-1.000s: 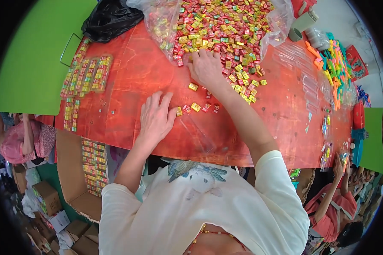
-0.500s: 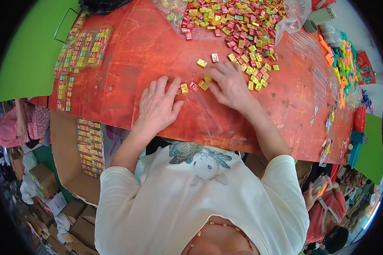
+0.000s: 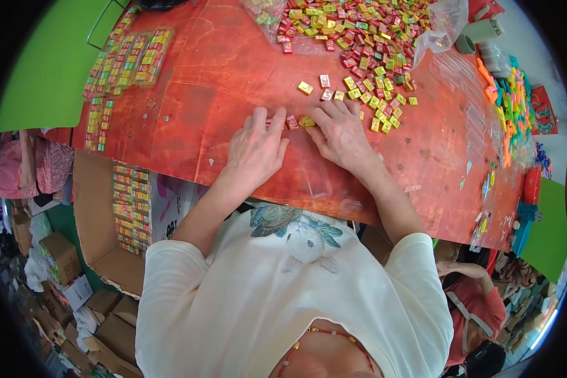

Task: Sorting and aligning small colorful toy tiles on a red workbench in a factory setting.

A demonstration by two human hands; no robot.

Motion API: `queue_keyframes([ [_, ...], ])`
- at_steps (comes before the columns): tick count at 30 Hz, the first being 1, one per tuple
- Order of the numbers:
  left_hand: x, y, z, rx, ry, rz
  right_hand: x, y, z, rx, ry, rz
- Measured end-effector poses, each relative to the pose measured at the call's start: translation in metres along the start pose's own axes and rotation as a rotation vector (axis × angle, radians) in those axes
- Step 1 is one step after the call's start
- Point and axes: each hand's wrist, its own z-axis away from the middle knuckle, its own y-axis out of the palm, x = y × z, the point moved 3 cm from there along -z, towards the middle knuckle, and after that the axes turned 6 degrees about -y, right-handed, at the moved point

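Small red and yellow boxes lie in a short row between my hands on the red tabletop. My left hand [image 3: 257, 150] is palm down, fingers bent and thumb apart, its fingertips over the row's left end and partly hiding it. Beside them sits a red box [image 3: 292, 122], then a yellow box [image 3: 306, 121] close to the fingertips of my right hand [image 3: 343, 135]. That hand is also palm down with its fingers apart; what lies under them is hidden. A few loose boxes [image 3: 305, 87] lie just beyond. Nearer me is a clear plastic sleeve [image 3: 318, 181].
A large heap of red and yellow boxes [image 3: 359, 38] spreads over the far side. Filled clear packs [image 3: 152, 55] lie at the far left, empty clear trays [image 3: 475, 113] at the right. A cardboard carton [image 3: 97, 217] holds more packs. Other people are at both sides.
My left hand has moved right and away from me, over the row's left part. The right hand has shifted slightly nearer me. More loose boxes lie beyond my right fingertips.
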Motion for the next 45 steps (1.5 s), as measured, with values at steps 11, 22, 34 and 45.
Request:
queue_keyframes([
  [11, -0.013, 0.009, -0.009, -0.039, 0.040, -0.058, -0.011, -0.003, 0.004, -0.066, 0.080, 0.006],
  [22, -0.012, 0.013, -0.012, -0.104, 0.005, -0.089, -0.003, -0.007, 0.001, 0.027, -0.072, 0.141],
  [34, -0.013, 0.012, -0.016, -0.105, -0.042, -0.061, -0.005, 0.011, -0.008, 0.010, 0.009, 0.161],
  [45, -0.013, 0.015, -0.020, -0.116, -0.035, -0.124, -0.018, -0.002, -0.001, -0.011, 0.101, 0.147],
])
